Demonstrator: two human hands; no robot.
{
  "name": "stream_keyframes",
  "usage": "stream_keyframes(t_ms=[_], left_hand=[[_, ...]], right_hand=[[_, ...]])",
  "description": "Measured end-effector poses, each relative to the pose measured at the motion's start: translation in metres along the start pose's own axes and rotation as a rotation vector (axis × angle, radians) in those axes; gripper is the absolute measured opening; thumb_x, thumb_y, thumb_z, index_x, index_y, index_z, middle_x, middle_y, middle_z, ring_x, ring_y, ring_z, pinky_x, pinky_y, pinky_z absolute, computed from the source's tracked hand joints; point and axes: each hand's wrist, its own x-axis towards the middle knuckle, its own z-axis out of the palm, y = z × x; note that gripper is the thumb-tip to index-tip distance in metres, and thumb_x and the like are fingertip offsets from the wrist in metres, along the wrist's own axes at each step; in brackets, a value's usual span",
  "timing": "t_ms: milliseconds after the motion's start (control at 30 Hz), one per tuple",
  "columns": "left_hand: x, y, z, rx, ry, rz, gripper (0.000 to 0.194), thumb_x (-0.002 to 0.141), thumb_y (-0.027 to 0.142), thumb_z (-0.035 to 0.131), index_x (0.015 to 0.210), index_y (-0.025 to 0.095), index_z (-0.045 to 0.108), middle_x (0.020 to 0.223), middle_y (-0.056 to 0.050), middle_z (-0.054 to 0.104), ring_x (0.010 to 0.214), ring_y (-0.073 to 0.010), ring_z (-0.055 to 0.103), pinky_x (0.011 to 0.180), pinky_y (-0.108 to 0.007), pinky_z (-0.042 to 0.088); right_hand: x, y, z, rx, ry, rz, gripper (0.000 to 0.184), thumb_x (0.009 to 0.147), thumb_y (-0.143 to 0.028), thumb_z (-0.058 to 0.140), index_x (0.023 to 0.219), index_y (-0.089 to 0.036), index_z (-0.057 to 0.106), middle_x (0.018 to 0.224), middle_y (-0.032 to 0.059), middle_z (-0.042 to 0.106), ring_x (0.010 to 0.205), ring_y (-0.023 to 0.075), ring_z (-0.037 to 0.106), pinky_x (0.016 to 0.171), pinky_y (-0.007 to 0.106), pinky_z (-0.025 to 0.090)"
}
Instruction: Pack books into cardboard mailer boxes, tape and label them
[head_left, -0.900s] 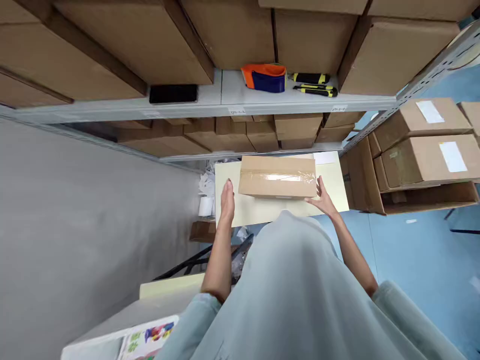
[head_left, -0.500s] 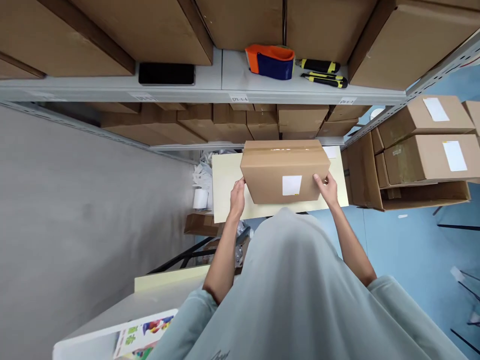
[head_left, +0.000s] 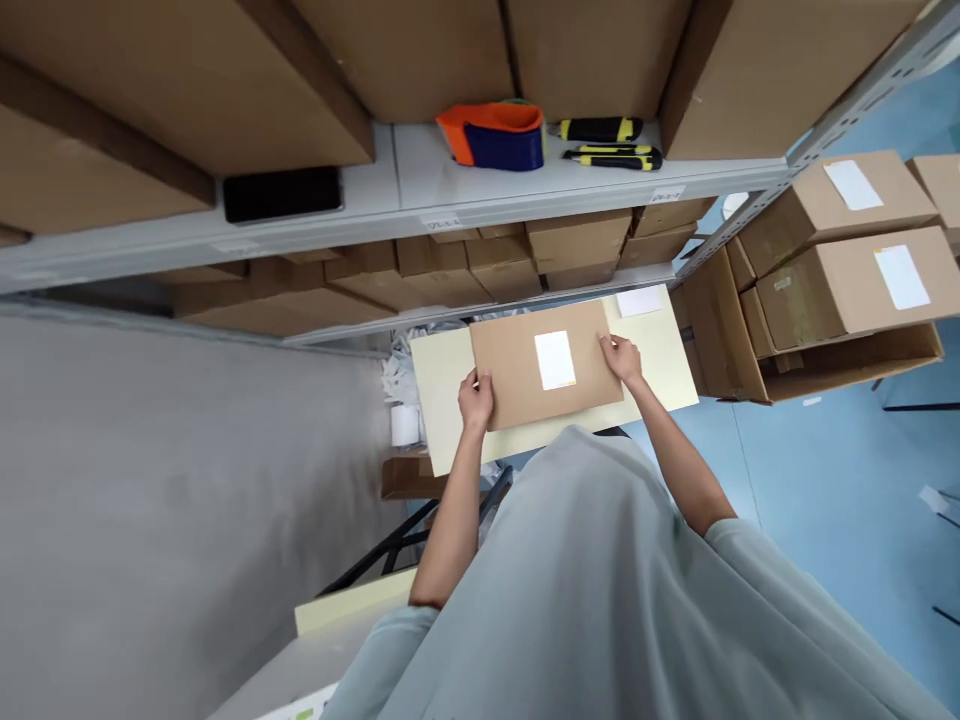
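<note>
In the head view a closed cardboard box (head_left: pixel 510 365) is over a cream tabletop (head_left: pixel 664 350), its broad labelled face turned toward me. A white label (head_left: pixel 555 360) is stuck near the middle of that face. My left hand (head_left: pixel 475 402) grips the box's left edge, thumb on the front. At the right edge my right hand (head_left: pixel 621 358) holds it, thumb on the face and fingers partly hidden. Whether the box touches the tabletop I cannot tell.
Above runs a grey shelf with large cartons, a black phone-like slab (head_left: pixel 283 194), a tape dispenser-like orange and blue item (head_left: pixel 495 137) and yellow-black box cutters (head_left: pixel 613 157). Labelled cartons (head_left: pixel 889 280) sit at right in a larger open box. A white roll (head_left: pixel 405 425) stands left.
The box has tilted, so its taped top no longer shows and the labelled face is turned up to me. Both hands keep hold of its sides. My view has shifted and rotated slightly.
</note>
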Motion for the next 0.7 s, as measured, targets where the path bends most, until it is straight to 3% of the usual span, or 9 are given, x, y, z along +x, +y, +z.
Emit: stream_keyframes(t_ms=[133,233,333,433,533,633,700], left_hand=[[0.003,0.007,0.001,0.053,0.035,-0.043,0.042,0.1,0.044,0.057,0.128,0.015,0.071,0.131,-0.017,0.075,0.118,-0.0305,0.071,0.112,-0.051,0.055],[-0.003,0.02,0.006,0.127,0.165,-0.015,0.052,0.099,0.045,0.06,0.139,0.012,0.063,0.144,-0.022,0.066,0.137,-0.0342,0.062,0.122,-0.055,0.046],[-0.014,0.044,0.021,0.202,0.286,0.147,0.053,0.1,0.048,0.061,0.139,0.012,0.064,0.145,-0.022,0.063,0.143,-0.0348,0.057,0.126,-0.053,0.042],[-0.028,0.081,0.051,0.226,0.244,0.334,0.049,0.104,0.051,0.057,0.137,0.015,0.066,0.141,-0.02,0.065,0.14,-0.0328,0.06,0.125,-0.051,0.044],[-0.041,0.125,0.094,0.228,0.128,0.466,0.046,0.11,0.052,0.049,0.134,0.018,0.067,0.14,-0.018,0.067,0.141,-0.0307,0.059,0.125,-0.05,0.043],[-0.052,0.166,0.141,0.22,-0.017,0.522,0.046,0.111,0.054,0.046,0.134,0.02,0.069,0.139,-0.016,0.069,0.138,-0.0296,0.06,0.124,-0.05,0.044],[-0.057,0.188,0.169,0.219,-0.109,0.549,0.047,0.112,0.053,0.044,0.135,0.021,0.07,0.14,-0.016,0.069,0.139,-0.0293,0.059,0.124,-0.05,0.044]], right_hand=[[0.016,0.024,-0.005,0.041,-0.063,-0.123,0.063,0.113,-0.063,0.033,0.119,-0.024,0.081,0.112,0.0098,0.084,0.112,0.0299,0.077,0.095,0.034,0.055],[0.041,0.053,-0.019,0.005,0.029,-0.204,0.056,0.112,-0.054,0.042,0.14,-0.017,0.073,0.143,0.0146,0.075,0.134,0.0303,0.069,0.114,0.039,0.051],[0.079,0.083,-0.039,-0.105,0.097,-0.271,0.057,0.109,-0.038,0.05,0.156,-0.007,0.059,0.164,0.02,0.056,0.152,0.0307,0.054,0.128,0.043,0.041],[0.123,0.108,-0.06,-0.234,0.061,-0.311,0.058,0.106,-0.025,0.05,0.161,-0.006,0.051,0.173,0.0195,0.044,0.159,0.0314,0.044,0.131,0.046,0.037],[0.164,0.123,-0.078,-0.415,-0.042,-0.372,0.056,0.104,-0.015,0.049,0.16,-0.009,0.053,0.176,0.0163,0.04,0.16,0.0313,0.041,0.129,0.046,0.04],[0.195,0.132,-0.09,-0.576,-0.162,-0.478,0.049,0.102,-0.007,0.048,0.148,-0.01,0.064,0.173,0.0157,0.045,0.158,0.0297,0.043,0.125,0.042,0.042],[0.21,0.135,-0.095,-0.636,-0.231,-0.536,0.046,0.099,-0.002,0.047,0.137,-0.009,0.072,0.167,0.0178,0.053,0.15,0.0294,0.052,0.119,0.04,0.046]])
